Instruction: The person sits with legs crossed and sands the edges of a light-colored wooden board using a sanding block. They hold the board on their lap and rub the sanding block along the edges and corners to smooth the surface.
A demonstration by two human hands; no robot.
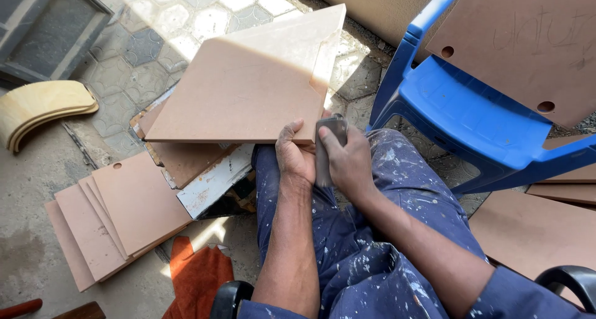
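Note:
A large tan fibreboard panel (248,83) rests tilted over my lap, its near edge toward me. My left hand (293,154) grips that near edge, thumb on top. My right hand (347,161) holds a small grey sanding block (329,136) pressed against the panel's near right corner. Both forearms reach forward over my paint-spattered blue trousers (372,232).
A stack of several smaller tan boards (118,213) lies on the floor at left, over an orange cloth (198,275). A blue plastic chair (472,114) at right carries a drilled panel (528,40). More boards (534,232) lie far right. Curved plywood (37,108) sits far left.

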